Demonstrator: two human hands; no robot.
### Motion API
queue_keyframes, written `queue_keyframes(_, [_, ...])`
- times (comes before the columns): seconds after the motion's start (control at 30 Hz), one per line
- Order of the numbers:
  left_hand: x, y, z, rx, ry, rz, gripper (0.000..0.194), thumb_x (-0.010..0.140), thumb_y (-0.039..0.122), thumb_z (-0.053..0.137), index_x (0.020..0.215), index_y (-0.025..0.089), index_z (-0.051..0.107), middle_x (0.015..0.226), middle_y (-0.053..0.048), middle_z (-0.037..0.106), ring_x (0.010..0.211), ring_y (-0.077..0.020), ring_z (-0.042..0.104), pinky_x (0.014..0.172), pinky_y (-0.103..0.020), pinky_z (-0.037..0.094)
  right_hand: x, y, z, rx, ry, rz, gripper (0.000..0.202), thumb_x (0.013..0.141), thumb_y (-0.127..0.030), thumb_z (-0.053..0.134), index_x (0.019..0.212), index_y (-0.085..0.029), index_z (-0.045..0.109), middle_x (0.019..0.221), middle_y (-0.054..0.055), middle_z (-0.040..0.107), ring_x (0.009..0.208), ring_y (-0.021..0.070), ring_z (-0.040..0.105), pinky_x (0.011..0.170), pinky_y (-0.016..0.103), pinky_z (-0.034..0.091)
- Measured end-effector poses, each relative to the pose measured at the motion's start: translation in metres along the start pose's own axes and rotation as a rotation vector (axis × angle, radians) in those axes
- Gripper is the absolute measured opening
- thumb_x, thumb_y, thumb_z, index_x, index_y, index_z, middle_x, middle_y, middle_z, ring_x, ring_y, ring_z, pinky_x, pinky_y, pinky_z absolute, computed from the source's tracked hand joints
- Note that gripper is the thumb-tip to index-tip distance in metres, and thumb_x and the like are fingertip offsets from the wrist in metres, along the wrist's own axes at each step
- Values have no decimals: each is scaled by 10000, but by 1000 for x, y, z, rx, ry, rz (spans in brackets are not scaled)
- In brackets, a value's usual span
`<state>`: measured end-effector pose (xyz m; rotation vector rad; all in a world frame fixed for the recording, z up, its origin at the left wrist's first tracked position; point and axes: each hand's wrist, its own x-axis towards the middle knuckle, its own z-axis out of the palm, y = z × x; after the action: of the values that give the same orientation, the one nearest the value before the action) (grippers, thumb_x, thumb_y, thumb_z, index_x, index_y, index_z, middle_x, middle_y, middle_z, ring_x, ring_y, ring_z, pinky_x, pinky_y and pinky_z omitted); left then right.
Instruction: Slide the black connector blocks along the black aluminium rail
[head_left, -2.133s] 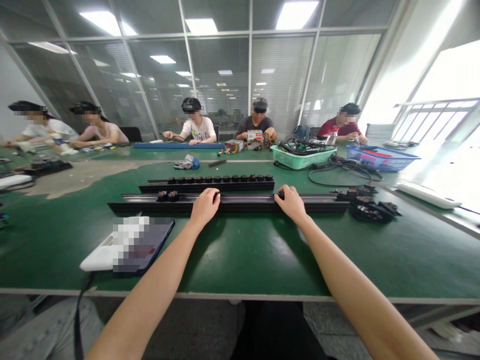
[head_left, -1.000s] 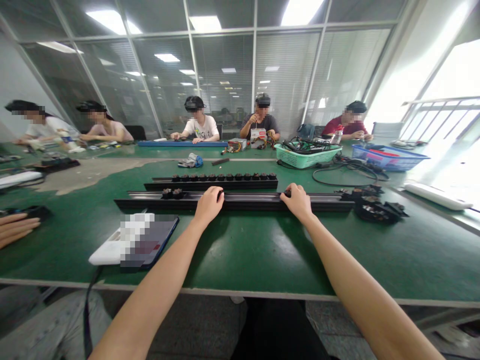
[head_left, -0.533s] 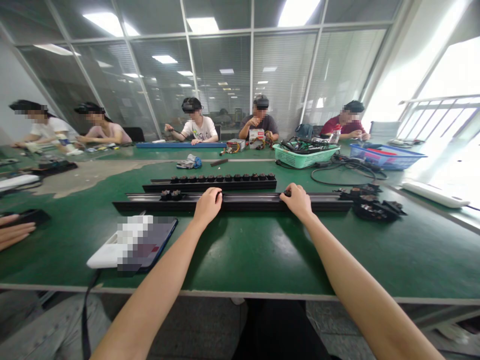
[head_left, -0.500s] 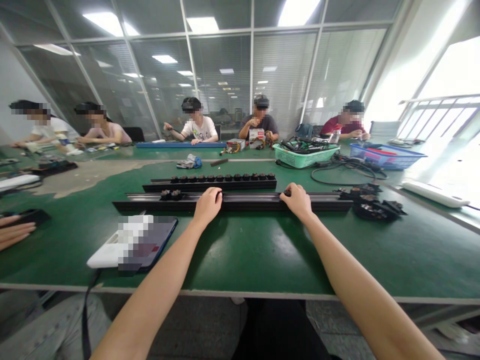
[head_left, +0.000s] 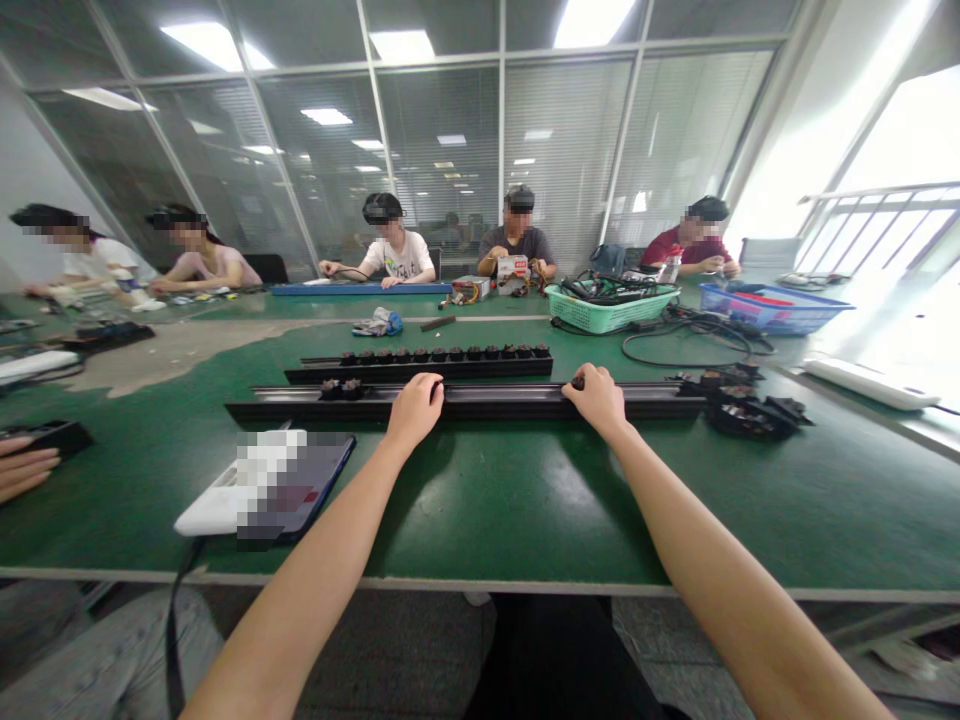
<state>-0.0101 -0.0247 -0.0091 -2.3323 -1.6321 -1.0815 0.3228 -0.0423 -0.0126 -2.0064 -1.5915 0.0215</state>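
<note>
A long black rail [head_left: 502,402] with a shiny inner channel lies across the table before me. My left hand [head_left: 416,408] is closed at the rail's middle, with a dark bit, seemingly a small black part, showing by its fingertips. Further right along the same rail, my right hand [head_left: 598,400] pinches a small black part [head_left: 577,383], mostly hidden by the fingers. Two black round parts [head_left: 341,388] sit in the channel left of my hands. Just behind, a shorter black rail [head_left: 420,372] carries a row of several similar parts. More black parts [head_left: 754,412] are heaped at the right end.
A phone [head_left: 322,490] and a white device lie front left, with a black strap. A green basket [head_left: 611,312] of cables and a blue basket [head_left: 772,310] stand at the back right. At the left edge is another person's hand [head_left: 26,470]; several people sit across the table.
My hands stay almost in place; the right has shifted very slightly right. Across the table, one person's raised hand has come down. The other person's hand at the left edge has moved slightly left.
</note>
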Motion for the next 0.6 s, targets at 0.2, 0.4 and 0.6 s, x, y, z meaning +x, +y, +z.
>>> queue_keyframes(0.2, [0, -2, 1, -18, 10, 8, 290, 992, 252, 459, 1143, 189, 697, 1236, -110, 714, 1143, -272, 672, 1045, -409, 522, 4, 6, -2, 0, -25, 33, 254, 887, -382, 575, 1074, -214, 605, 1134, 104, 617, 1030, 259, 622, 866, 358, 436])
queue_keyframes(0.4, [-1, -1, 1, -16, 13, 5, 290, 993, 256, 463, 1145, 187, 700, 1239, -108, 715, 1140, -272, 673, 1035, -406, 528, 5, 8, -3, -10, -27, 34, 240, 898, -383, 562, 1067, -217, 602, 1137, 99, 615, 1014, 250, 625, 869, 356, 436])
queue_keyframes(0.6, [0, 0, 1, -16, 11, 4, 293, 992, 257, 463, 1146, 185, 701, 1243, -111, 714, 1124, -274, 677, 1018, -410, 537, 6, 9, -2, -14, -29, 42, 251, 896, -388, 570, 1077, -217, 600, 1139, 99, 611, 1015, 253, 624, 870, 360, 436])
